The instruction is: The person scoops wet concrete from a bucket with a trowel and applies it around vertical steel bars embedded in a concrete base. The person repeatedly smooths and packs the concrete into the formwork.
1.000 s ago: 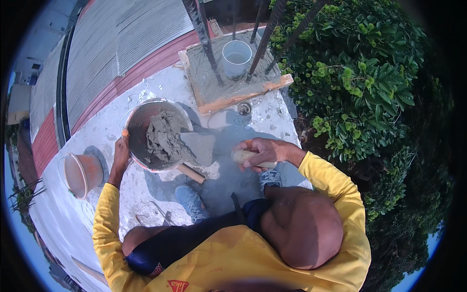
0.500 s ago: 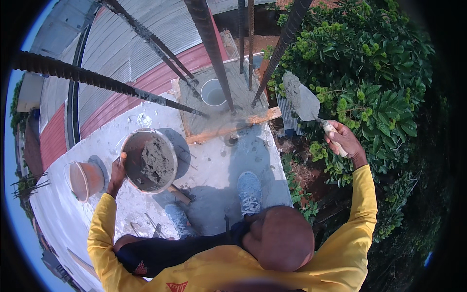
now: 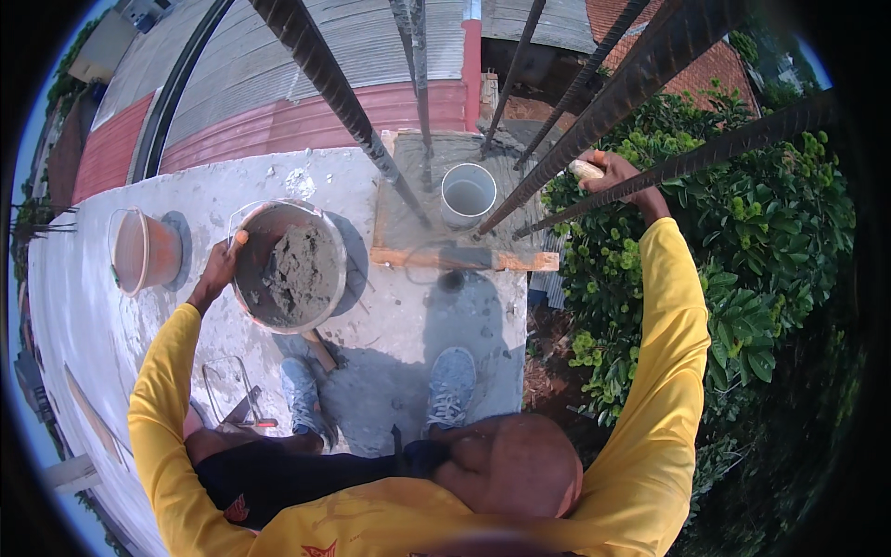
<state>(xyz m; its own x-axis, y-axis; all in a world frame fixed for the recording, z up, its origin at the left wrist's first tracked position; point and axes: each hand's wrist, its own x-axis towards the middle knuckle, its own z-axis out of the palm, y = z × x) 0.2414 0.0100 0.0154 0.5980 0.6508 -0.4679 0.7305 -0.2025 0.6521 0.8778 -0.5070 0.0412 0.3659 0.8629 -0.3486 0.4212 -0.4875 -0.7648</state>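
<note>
My left hand (image 3: 219,272) grips the rim of a bucket (image 3: 259,243) that is tilted toward me. Grey wet mortar (image 3: 302,271) lies heaped inside it. My right hand (image 3: 620,176) is stretched out to the far right, closed around the pale handle of a trowel (image 3: 586,171). Steel bars hide the trowel's blade. Left of that hand, a round grey pipe (image 3: 469,197) stands upright in wet concrete (image 3: 405,206), which a wooden board (image 3: 464,259) edges on the near side.
Thick ribbed steel bars (image 3: 339,88) rise out of the concrete between my arms. Another bucket (image 3: 148,252) stands at the left. A hacksaw-like frame (image 3: 225,390) lies near my feet. The slab (image 3: 418,320) ends on the right, where a leafy tree (image 3: 687,306) grows beyond its edge.
My right hand has moved farther away and inward, carrying the trowel behind the steel bars. The view has turned rightward. My left hand still holds the mortar bucket.
</note>
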